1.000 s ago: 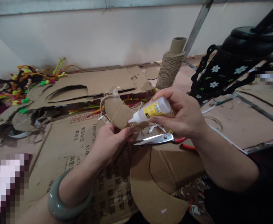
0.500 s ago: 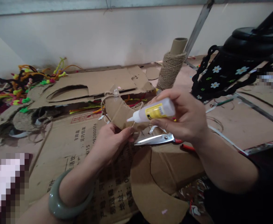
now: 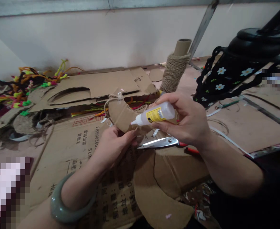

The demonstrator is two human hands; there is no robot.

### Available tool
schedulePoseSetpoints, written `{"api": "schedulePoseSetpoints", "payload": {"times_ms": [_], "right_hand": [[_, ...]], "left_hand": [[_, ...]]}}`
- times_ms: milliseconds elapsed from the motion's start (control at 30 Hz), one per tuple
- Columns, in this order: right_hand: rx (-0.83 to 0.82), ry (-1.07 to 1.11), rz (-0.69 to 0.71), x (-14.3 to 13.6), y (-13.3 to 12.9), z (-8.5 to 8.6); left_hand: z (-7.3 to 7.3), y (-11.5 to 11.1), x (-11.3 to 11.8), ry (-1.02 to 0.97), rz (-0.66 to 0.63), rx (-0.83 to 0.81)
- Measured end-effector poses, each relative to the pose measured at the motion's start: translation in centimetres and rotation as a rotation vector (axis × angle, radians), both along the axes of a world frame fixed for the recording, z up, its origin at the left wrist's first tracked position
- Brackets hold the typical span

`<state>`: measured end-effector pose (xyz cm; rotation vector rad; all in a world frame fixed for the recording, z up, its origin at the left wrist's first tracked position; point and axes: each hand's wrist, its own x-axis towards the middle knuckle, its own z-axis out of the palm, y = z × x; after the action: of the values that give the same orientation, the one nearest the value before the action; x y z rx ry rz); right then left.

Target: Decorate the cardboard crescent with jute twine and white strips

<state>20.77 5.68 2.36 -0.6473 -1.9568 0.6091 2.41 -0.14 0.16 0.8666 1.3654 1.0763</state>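
My left hand (image 3: pixel 116 143) pinches the lower edge of a curved cardboard piece (image 3: pixel 119 114), which has twine along its left and upper edge. My right hand (image 3: pixel 185 121) is closed round a clear glue bottle (image 3: pixel 157 114) with a yellow label and white cap. The bottle lies tilted, its nozzle pointing left at the cardboard just above my left fingertips; whether it touches is too small to tell. Metal scissors (image 3: pixel 157 142) with red handles lie below the bottle. Nearer to me is another curved cardboard piece (image 3: pixel 151 190).
Behind the hands stands a tube wound with twine (image 3: pixel 175 71). A black flowered object (image 3: pixel 228 76) rises at the right. Colourful fuzzy stems (image 3: pixel 27 86) pile up at the left, near a cut cardboard sheet (image 3: pixel 106 83). Printed cardboard (image 3: pixel 65 152) lies under my left arm.
My right hand and the glue bottle have shifted slightly left and down. The left hand keeps its hold on the cardboard.
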Motion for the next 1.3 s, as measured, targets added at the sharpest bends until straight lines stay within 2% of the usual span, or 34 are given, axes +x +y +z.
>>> {"api": "schedulePoseSetpoints", "payload": {"times_ms": [167,467,600,733,833,933,1033,1167,1300], "right_hand": [[0.052,-0.031,0.023,0.0,0.3,-0.1],[0.004,0.033,-0.022,0.1,0.2,-0.2],[-0.090,0.132,-0.007,0.1,0.4,0.0],[-0.244,0.259,0.103,-0.2,0.7,0.3],[-0.342,0.292,0.166,-0.4,0.9,0.3],[-0.369,0.290,0.181,-0.4,1.2,0.0],[-0.295,0.175,0.149,-0.3,1.4,-0.4],[-0.010,-0.106,0.034,0.2,1.6,0.0],[0.215,-0.351,0.073,0.7,2.0,0.3]], "left_hand": [[0.0,0.1,0.1,-0.020,0.003,0.013],[0.3,0.1,0.3,-0.097,0.049,-0.020],[0.1,0.1,0.1,-0.060,0.094,0.004],[0.2,0.1,0.0,-0.099,0.120,0.062],[0.2,0.1,-0.3,-0.121,0.134,0.087],[0.3,0.1,-0.6,-0.097,0.138,0.115],[0.2,0.2,-0.7,0.000,0.122,0.115],[0.2,0.2,-0.7,0.050,0.132,0.124],[-0.3,0.4,-1.0,0.061,0.117,0.155]]}}
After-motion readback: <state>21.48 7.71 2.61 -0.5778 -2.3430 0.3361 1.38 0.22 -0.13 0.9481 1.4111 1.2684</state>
